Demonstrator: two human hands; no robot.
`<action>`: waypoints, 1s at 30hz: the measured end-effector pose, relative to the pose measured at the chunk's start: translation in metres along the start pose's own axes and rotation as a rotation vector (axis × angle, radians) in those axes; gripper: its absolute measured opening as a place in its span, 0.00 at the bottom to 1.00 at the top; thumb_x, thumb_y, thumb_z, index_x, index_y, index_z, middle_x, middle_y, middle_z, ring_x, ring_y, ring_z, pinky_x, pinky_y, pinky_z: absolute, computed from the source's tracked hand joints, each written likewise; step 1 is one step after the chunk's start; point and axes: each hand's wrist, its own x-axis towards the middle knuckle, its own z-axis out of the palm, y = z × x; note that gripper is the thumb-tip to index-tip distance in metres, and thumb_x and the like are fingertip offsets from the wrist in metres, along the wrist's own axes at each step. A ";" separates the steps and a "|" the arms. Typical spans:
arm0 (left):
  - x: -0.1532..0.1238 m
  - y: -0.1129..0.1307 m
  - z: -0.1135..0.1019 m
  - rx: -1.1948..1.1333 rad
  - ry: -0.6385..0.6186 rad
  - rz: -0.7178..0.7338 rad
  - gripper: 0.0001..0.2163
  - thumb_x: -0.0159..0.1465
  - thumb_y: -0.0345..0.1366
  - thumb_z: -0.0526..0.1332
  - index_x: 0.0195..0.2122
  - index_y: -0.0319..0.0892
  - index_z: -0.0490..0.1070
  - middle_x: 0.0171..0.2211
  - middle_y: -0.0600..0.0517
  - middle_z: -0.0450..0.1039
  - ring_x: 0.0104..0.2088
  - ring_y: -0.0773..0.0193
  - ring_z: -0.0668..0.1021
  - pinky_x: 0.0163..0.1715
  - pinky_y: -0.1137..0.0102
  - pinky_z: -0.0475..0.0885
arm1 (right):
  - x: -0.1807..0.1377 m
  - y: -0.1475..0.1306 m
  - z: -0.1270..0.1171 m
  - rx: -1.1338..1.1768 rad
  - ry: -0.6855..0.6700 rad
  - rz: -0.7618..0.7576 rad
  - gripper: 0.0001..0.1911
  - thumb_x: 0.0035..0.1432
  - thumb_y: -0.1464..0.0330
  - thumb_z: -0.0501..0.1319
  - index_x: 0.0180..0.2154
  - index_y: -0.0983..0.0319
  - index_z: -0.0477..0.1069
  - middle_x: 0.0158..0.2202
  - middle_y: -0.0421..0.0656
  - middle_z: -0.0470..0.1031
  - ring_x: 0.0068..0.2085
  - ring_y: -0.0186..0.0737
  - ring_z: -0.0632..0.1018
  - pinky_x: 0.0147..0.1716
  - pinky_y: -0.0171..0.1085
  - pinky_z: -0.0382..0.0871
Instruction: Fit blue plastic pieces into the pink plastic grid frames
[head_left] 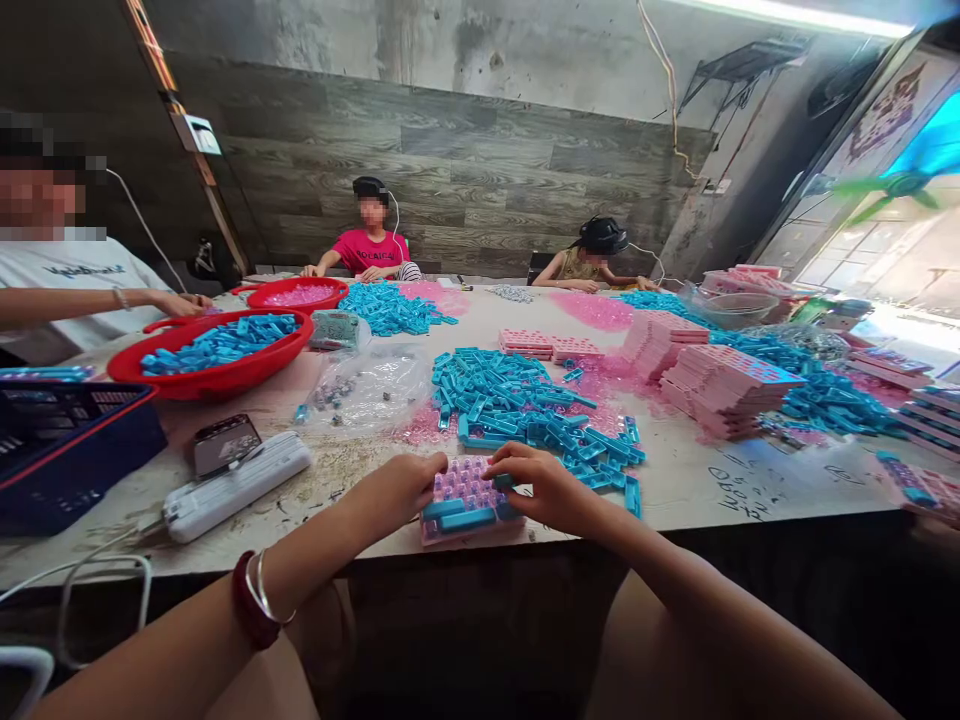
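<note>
A pink tray with small slots lies at the table's near edge, and a few blue plastic pieces sit along its front rows. My left hand rests on the tray's left edge. My right hand is on its right side, fingertips pinching a blue piece against the tray. Just beyond the tray lies a big heap of loose blue pieces.
Stacks of pink trays stand right of the heap. Red bowls with blue pieces sit at left, near a phone, a white power strip and a dark crate. Three other people sit around the table.
</note>
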 end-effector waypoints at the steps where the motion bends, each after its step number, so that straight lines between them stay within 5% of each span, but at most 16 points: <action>1: 0.000 0.000 0.000 -0.012 -0.003 -0.003 0.06 0.57 0.27 0.53 0.36 0.41 0.64 0.26 0.52 0.70 0.27 0.65 0.72 0.25 0.75 0.58 | 0.000 0.000 0.001 0.004 0.004 0.004 0.18 0.48 0.80 0.56 0.41 0.61 0.72 0.40 0.46 0.70 0.40 0.37 0.73 0.38 0.35 0.69; 14: -0.001 -0.007 0.000 -0.080 0.048 0.000 0.05 0.55 0.27 0.54 0.32 0.40 0.65 0.26 0.52 0.70 0.27 0.66 0.72 0.25 0.75 0.60 | 0.010 -0.007 0.014 0.030 0.128 0.008 0.18 0.48 0.78 0.58 0.43 0.61 0.70 0.36 0.44 0.74 0.37 0.37 0.72 0.38 0.38 0.68; 21: -0.002 -0.013 -0.009 -0.353 0.038 -0.043 0.06 0.51 0.30 0.59 0.32 0.38 0.67 0.26 0.54 0.70 0.27 0.68 0.72 0.25 0.76 0.63 | 0.028 -0.020 0.038 0.117 0.119 -0.051 0.06 0.52 0.73 0.59 0.35 0.62 0.70 0.34 0.44 0.73 0.35 0.35 0.73 0.35 0.34 0.67; 30: -0.007 -0.019 0.001 -0.344 0.032 -0.079 0.05 0.52 0.33 0.60 0.27 0.37 0.69 0.23 0.55 0.68 0.25 0.69 0.70 0.24 0.76 0.60 | 0.037 -0.020 0.056 0.099 0.082 0.008 0.05 0.50 0.76 0.59 0.32 0.63 0.69 0.30 0.41 0.73 0.32 0.34 0.73 0.33 0.32 0.66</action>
